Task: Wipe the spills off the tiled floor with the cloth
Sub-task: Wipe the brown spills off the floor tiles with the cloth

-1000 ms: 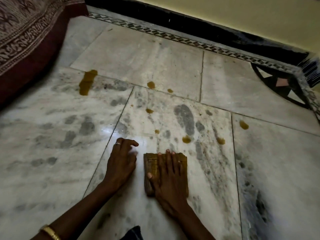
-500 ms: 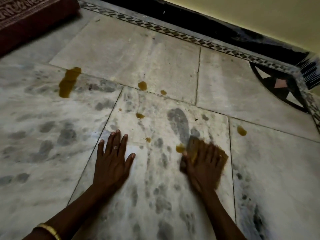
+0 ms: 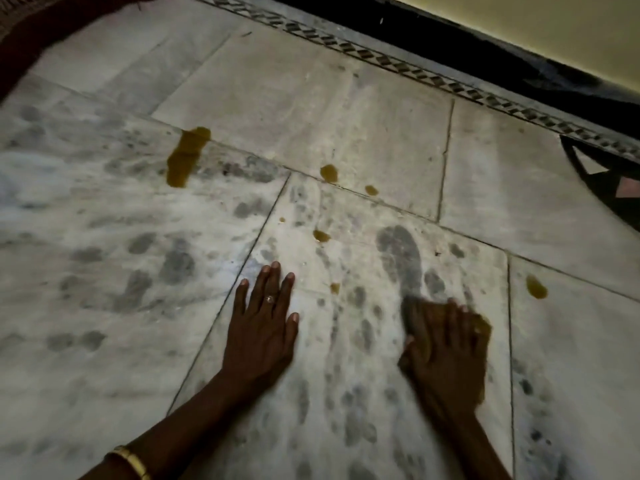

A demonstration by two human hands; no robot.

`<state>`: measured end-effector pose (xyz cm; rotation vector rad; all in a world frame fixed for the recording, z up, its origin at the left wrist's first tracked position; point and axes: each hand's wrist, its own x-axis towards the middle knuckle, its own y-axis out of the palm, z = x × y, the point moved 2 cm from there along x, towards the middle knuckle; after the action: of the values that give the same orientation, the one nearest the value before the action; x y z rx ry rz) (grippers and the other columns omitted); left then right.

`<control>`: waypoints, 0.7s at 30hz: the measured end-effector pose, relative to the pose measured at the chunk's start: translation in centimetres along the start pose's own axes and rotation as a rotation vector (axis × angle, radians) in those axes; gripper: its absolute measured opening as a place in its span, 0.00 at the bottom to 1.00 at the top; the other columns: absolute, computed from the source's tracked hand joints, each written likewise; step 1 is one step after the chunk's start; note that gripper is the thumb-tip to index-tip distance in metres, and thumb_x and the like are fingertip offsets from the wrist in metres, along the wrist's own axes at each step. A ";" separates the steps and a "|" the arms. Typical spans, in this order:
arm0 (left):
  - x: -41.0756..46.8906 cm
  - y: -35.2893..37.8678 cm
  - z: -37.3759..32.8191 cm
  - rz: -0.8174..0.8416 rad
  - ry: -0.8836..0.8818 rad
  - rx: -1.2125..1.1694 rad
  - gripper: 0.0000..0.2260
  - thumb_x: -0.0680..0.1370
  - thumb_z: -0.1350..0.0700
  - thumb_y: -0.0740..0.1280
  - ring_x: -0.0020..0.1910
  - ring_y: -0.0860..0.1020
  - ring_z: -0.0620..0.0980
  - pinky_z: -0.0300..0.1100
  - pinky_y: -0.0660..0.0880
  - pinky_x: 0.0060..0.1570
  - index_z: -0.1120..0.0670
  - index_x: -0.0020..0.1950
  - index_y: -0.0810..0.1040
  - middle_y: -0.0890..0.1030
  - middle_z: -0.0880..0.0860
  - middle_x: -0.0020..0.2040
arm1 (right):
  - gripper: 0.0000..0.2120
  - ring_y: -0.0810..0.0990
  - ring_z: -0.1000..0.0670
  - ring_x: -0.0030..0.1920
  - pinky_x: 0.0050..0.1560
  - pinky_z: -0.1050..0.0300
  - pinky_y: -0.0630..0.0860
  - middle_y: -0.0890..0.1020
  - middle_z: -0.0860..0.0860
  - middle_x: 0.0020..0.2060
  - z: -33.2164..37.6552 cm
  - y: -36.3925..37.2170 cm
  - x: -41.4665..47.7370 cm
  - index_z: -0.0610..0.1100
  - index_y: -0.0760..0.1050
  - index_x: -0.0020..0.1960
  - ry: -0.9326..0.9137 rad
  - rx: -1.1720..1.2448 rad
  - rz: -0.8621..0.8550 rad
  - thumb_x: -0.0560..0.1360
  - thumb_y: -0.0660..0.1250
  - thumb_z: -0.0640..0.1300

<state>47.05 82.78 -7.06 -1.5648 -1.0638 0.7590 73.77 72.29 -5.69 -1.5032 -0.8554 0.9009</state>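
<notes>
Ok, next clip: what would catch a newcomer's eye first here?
Probably the yellow-brown spills, above all the big puddle at upper left on the pale tiled floor. Next, the right hand pressing a cloth flat near the bottom centre, with the left hand spread bare beside it.

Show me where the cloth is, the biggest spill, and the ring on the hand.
cloth (image 3: pixel 479 325): head view, its exposed edge just right of the right hand's fingers.
biggest spill (image 3: pixel 185 157): head view, middle of the long puddle, upper left.
ring (image 3: pixel 269 299): head view, its stone, on a left-hand finger.
</notes>
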 end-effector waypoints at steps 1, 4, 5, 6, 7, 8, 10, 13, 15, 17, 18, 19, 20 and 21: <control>-0.1 0.0 0.0 0.008 -0.003 -0.010 0.27 0.80 0.47 0.50 0.78 0.53 0.53 0.57 0.53 0.74 0.56 0.77 0.59 0.55 0.57 0.79 | 0.31 0.51 0.41 0.77 0.75 0.39 0.44 0.56 0.42 0.77 0.4 -0.1 1.6 0.54 0.49 0.76 0.104 0.069 -0.014 0.74 0.43 0.61; -0.3 -0.2 -0.1 0.011 -0.007 -0.073 0.28 0.81 0.44 0.45 0.79 0.50 0.51 0.56 0.51 0.74 0.55 0.78 0.55 0.52 0.55 0.79 | 0.35 0.52 0.40 0.77 0.74 0.40 0.43 0.55 0.41 0.77 5.6 -1.1 6.5 0.50 0.51 0.77 0.182 0.165 -0.008 0.74 0.38 0.62; -0.4 -0.3 0.1 0.001 -0.010 -0.126 0.28 0.82 0.42 0.43 0.79 0.49 0.50 0.54 0.49 0.75 0.55 0.79 0.53 0.52 0.55 0.80 | 0.35 0.54 0.38 0.76 0.74 0.39 0.45 0.57 0.40 0.76 8.3 -1.6 7.5 0.49 0.55 0.77 0.117 0.168 -0.012 0.74 0.39 0.61; -0.4 -0.4 0.2 -0.013 -0.020 -0.198 0.29 0.82 0.41 0.42 0.79 0.48 0.49 0.52 0.48 0.75 0.55 0.79 0.52 0.51 0.54 0.80 | 0.33 0.57 0.37 0.76 0.74 0.39 0.46 0.59 0.40 0.76 11.4 -1.9 7.9 0.50 0.57 0.76 0.029 0.169 -0.034 0.75 0.42 0.60; -0.4 -0.7 0.5 -0.039 -0.040 -0.282 0.29 0.82 0.40 0.42 0.79 0.48 0.49 0.51 0.47 0.75 0.55 0.79 0.51 0.51 0.54 0.80 | 0.31 0.57 0.37 0.75 0.73 0.39 0.47 0.60 0.39 0.75 14.5 -2.2 7.7 0.51 0.55 0.76 -0.072 0.172 -0.061 0.75 0.45 0.60; -0.3 -1.0 0.4 -0.064 -0.060 -0.359 0.30 0.81 0.40 0.42 0.79 0.47 0.49 0.49 0.46 0.75 0.55 0.79 0.50 0.51 0.54 0.80 | 0.30 0.57 0.38 0.76 0.73 0.39 0.48 0.60 0.39 0.75 16.8 -2.2 6.7 0.51 0.52 0.77 -0.179 0.177 -0.095 0.76 0.47 0.59; -0.2 -1.7 0.8 -0.122 -0.105 -0.444 0.31 0.81 0.39 0.43 0.79 0.48 0.50 0.47 0.46 0.75 0.56 0.79 0.50 0.51 0.56 0.79 | 0.29 0.52 0.40 0.77 0.73 0.40 0.48 0.56 0.42 0.77 20.0 -2.3 3.6 0.55 0.49 0.78 -0.381 0.183 -0.103 0.78 0.47 0.59; 0.3 -2.7 3.0 -0.155 -0.166 -0.420 0.33 0.80 0.37 0.42 0.78 0.51 0.53 0.48 0.47 0.75 0.57 0.78 0.53 0.53 0.57 0.79 | 0.29 0.53 0.43 0.77 0.72 0.40 0.53 0.56 0.45 0.77 18.9 -1.9 0.2 0.56 0.53 0.77 -0.502 0.142 -0.105 0.77 0.54 0.55; 0.8 -3.1 5.5 -0.146 -0.200 -0.326 0.34 0.80 0.36 0.42 0.78 0.52 0.55 0.50 0.49 0.75 0.57 0.78 0.55 0.54 0.58 0.79 | 0.29 0.57 0.42 0.76 0.71 0.38 0.57 0.62 0.47 0.76 15.2 -1.6 -1.6 0.57 0.57 0.76 -0.518 0.061 -0.078 0.76 0.55 0.55; 0.9 -3.4 8.3 -0.106 -0.268 -0.251 0.34 0.80 0.35 0.43 0.78 0.51 0.53 0.49 0.47 0.75 0.57 0.78 0.57 0.54 0.58 0.79 | 0.26 0.60 0.39 0.75 0.70 0.33 0.58 0.69 0.46 0.73 11.4 -2.2 -1.8 0.55 0.60 0.75 -0.457 0.004 -0.026 0.77 0.51 0.55; 0.7 -3.4 9.4 -0.062 -0.283 -0.224 0.34 0.80 0.35 0.43 0.78 0.50 0.52 0.48 0.45 0.75 0.57 0.78 0.57 0.53 0.57 0.79 | 0.26 0.61 0.38 0.74 0.70 0.32 0.56 0.70 0.45 0.72 10.0 -2.5 -1.4 0.54 0.60 0.76 -0.380 -0.021 0.014 0.78 0.47 0.55; 0.7 -3.2 10.0 -0.020 -0.268 -0.204 0.34 0.80 0.36 0.43 0.78 0.49 0.51 0.46 0.43 0.75 0.58 0.77 0.58 0.52 0.57 0.79 | 0.27 0.59 0.38 0.75 0.72 0.33 0.52 0.68 0.45 0.72 8.7 -2.3 -0.3 0.54 0.58 0.76 -0.272 -0.027 0.036 0.78 0.45 0.56; 0.3 -3.4 10.7 0.008 -0.235 -0.180 0.34 0.80 0.36 0.43 0.78 0.49 0.51 0.44 0.42 0.75 0.58 0.77 0.58 0.53 0.57 0.79 | 0.27 0.56 0.39 0.76 0.74 0.37 0.46 0.63 0.44 0.75 8.4 -2.5 0.6 0.54 0.53 0.77 -0.125 -0.009 0.048 0.79 0.43 0.57; 0.0 -3.3 10.8 0.034 -0.202 -0.167 0.34 0.80 0.36 0.43 0.77 0.49 0.51 0.44 0.41 0.74 0.59 0.77 0.59 0.54 0.58 0.78 | 0.27 0.51 0.40 0.77 0.73 0.42 0.40 0.57 0.44 0.77 8.4 -2.6 2.1 0.54 0.47 0.78 0.050 0.038 0.062 0.80 0.43 0.58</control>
<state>36.68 87.35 -6.58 -1.6767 -1.2773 0.8846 67.03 78.11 -3.90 -1.5197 -0.7556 0.9162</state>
